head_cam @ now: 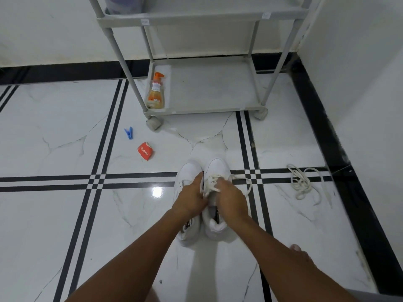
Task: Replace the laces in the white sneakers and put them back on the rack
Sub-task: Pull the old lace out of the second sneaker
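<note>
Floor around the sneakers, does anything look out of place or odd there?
Yes. A crumpled red packet and a blue clothespin lie loose on the floor, left of the rack. A tangled lace is heaped right of the sneakers. The tile shows a jagged crack before the rack.

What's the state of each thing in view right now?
left sneaker: on floor, unlaced
right sneaker: on floor, partly laced
left hand: pinching the lace
right hand: gripping the lace
loose lace: piled on floor
spray bottle: upright on rack
rack: bottom shelf without shoes
</note>
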Tool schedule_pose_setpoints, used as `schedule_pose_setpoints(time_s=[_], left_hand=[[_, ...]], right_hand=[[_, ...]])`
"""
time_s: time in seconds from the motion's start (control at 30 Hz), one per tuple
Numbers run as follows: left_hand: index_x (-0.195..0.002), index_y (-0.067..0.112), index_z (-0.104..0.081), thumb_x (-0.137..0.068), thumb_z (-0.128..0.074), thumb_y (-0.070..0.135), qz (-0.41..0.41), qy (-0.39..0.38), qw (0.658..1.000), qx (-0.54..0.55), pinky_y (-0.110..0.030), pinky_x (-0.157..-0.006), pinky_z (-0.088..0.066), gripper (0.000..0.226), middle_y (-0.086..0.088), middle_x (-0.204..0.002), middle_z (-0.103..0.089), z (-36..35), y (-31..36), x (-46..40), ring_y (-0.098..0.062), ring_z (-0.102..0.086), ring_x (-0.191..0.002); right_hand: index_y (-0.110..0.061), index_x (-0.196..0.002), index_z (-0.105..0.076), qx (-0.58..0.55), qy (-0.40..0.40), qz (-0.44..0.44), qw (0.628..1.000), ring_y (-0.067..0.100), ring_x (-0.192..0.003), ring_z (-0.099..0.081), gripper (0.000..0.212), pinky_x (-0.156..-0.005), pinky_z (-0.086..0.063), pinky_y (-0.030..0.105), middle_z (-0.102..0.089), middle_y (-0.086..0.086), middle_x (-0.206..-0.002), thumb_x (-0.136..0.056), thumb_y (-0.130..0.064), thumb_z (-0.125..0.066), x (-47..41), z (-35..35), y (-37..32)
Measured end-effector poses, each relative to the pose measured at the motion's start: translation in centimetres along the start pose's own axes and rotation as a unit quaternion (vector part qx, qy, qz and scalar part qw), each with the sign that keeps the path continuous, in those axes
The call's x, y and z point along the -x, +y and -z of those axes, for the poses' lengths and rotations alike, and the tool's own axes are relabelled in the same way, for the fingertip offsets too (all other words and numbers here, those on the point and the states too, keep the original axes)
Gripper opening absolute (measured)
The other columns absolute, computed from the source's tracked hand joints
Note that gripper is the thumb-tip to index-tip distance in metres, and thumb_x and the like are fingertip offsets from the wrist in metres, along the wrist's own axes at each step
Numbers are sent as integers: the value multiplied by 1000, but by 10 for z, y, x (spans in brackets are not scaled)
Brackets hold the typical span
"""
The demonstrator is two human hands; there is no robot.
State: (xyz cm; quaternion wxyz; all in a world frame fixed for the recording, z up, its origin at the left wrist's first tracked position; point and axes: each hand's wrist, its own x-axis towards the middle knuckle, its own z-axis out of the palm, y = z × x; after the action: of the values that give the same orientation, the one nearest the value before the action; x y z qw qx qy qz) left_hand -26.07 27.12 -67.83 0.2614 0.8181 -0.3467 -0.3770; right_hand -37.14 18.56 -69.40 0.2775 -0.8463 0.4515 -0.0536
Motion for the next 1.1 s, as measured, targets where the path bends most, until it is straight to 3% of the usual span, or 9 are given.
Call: schedule_pose_setpoints(time_s=[0.07, 0.13, 0.2, 0.33, 0.43, 0.57, 0.73, 0.87, 1.1], left_hand=[[-159, 27, -20, -91, -67, 22, 18, 6, 1000, 4, -33, -97, -47, 83, -7, -124, -66, 1, -2, -2, -26, -61, -117], [-158, 27, -22, -90, -68, 21, 27, 9, 1000, 4, -34, -96, -49, 83, -12, -120, -67, 1, -4, -1, -30, -63, -114], [-158, 25, -22, -90, -67, 19, 29, 7, 1000, -6, -28, -94, -44, 83, -11, -127, -64, 0, -1, -2, -30, -60, -120], [-154, 16, -29, -93, -64, 22, 42, 5, 998, -43, -31, -95, -42, 71, -13, -139, -57, -2, 4, -4, -31, -53, -126], [-143, 14, -44, -99, -58, 29, 27, 31, 998, -46, -30, -89, -43, 49, -11, -123, -66, -3, 1, 2, -29, -60, -115], [-135, 28, -49, -95, -62, 34, 40, 23, 999, -9, -35, -85, -52, 42, 2, -97, -66, -2, -8, 0, -26, -66, -97], [-127, 24, -52, -89, -59, 22, -107, 65, 923, -363, -41, -84, -46, 39, -7, -117, -58, -24, 11, -6, -30, -54, -105], [-105, 15, -67, -89, -56, 23, -129, 71, 888, -436, -40, -80, -43, 21, -8, -109, -59, -38, 21, -10, -31, -53, -104], [-106, 17, -71, -95, -55, 29, -140, 39, 928, -344, -39, -75, -53, 24, -4, -115, -58, -30, 6, -28, -25, -53, -105]], right_hand=[[-10, -109, -56, -239, 112, -210, 941, 28, -87, -64, 16, -70, -54, 39, -65, 11, -100, -103, -16, -42, -14, 14, 8], [-10, -106, -53, -320, 104, -298, 893, 33, -91, -67, 18, -76, -59, 51, -64, 16, -105, -102, -24, -42, -28, 20, 21], [-16, -107, -49, -283, -23, -262, 922, 31, -93, -67, 21, -78, -60, 53, -63, 12, -108, -92, -30, -55, -35, 24, 28], [-27, -128, -37, -132, -276, -146, 941, 26, -102, -61, 78, -74, -61, 45, -52, 4, -120, -65, -25, -83, -28, 26, 18], [-28, -141, -33, -43, -229, -74, 970, 28, -108, -62, 85, -85, -57, 41, -51, 6, -125, -73, -13, -82, -20, 18, 27], [-20, -120, -48, -282, -147, -284, 905, 28, -98, -68, 61, -78, -62, 51, -63, 10, -111, -71, -7, -82, -17, 19, 59], [-26, -69, -55, -149, -166, -171, 960, 18, -75, -64, 30, -64, -53, 32, -64, -4, -75, -73, -12, -81, -13, 21, 37], [-26, -76, -55, -113, -172, -147, 967, 15, -75, -60, 23, -54, -37, 21, -64, -7, -78, -78, -12, -73, -13, 14, 34], [-29, -76, -49, -102, -184, -134, 968, 8, -69, -54, 30, -52, -32, 20, -58, -10, -76, -80, -16, -76, -14, 14, 37]])
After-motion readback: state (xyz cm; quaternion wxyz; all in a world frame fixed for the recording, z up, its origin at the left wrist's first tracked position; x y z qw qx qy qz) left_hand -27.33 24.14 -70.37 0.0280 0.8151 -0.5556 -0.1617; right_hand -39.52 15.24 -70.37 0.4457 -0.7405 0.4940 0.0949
